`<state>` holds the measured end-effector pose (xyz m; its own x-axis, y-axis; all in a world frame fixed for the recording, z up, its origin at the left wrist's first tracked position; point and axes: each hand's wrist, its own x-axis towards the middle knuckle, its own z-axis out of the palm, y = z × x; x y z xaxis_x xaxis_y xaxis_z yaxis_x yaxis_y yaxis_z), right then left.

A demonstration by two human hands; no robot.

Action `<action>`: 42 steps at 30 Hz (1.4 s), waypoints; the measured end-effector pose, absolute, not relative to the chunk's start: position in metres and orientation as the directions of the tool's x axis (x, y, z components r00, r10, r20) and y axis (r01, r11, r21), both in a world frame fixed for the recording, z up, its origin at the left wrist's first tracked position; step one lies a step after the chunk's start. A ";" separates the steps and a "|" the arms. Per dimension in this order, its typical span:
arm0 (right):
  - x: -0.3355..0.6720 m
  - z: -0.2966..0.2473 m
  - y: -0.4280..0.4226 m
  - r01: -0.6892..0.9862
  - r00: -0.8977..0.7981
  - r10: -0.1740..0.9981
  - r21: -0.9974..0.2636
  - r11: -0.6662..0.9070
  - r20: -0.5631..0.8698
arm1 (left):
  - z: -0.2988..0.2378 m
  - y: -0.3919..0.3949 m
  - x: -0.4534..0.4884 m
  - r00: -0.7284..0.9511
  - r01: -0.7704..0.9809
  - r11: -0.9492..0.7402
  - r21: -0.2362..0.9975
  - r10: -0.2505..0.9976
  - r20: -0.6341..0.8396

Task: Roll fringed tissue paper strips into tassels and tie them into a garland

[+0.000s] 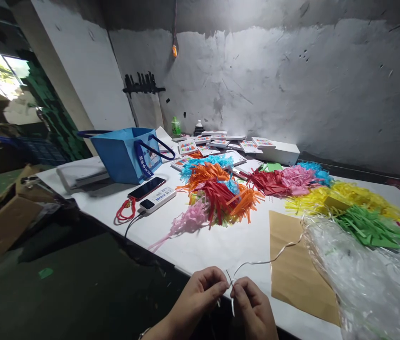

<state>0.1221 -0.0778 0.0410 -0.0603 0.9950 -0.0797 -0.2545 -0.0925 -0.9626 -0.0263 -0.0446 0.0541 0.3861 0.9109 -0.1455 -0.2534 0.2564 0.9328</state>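
Note:
My left hand (200,293) and my right hand (253,307) meet at the near edge of the white table (221,245), fingertips pinched together on a thin silver ribbon (267,259). The ribbon curls away to the right over a brown paper envelope (292,269) toward a heap of clear plastic bags and silver strands (359,278). Piles of fringed paper tassels lie beyond: orange and red (217,193), pink (189,222), yellow (349,196), green (370,226).
A blue gift bag (125,153) stands at the table's left, with a phone (146,188), a power bank (157,198) and a red cord (125,210) beside it. Small printed boxes (217,144) crowd the back by the wall. Cardboard boxes (4,217) sit on the dark floor at left.

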 end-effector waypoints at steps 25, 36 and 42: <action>0.114 0.022 -0.080 0.397 0.250 0.868 -0.863 0.313 0.430 | 0.053 -0.050 -0.017 0.297 -0.215 0.316 0.924 0.922 -0.246; 0.111 0.019 -0.083 0.329 0.311 0.839 -0.879 0.345 0.446 | 0.052 -0.044 -0.023 0.327 -0.081 -0.082 0.993 0.939 0.104; 0.117 0.014 -0.080 0.263 0.239 0.855 -0.878 0.400 0.461 | 0.071 -0.042 -0.018 0.291 -0.123 -0.151 0.981 0.939 0.181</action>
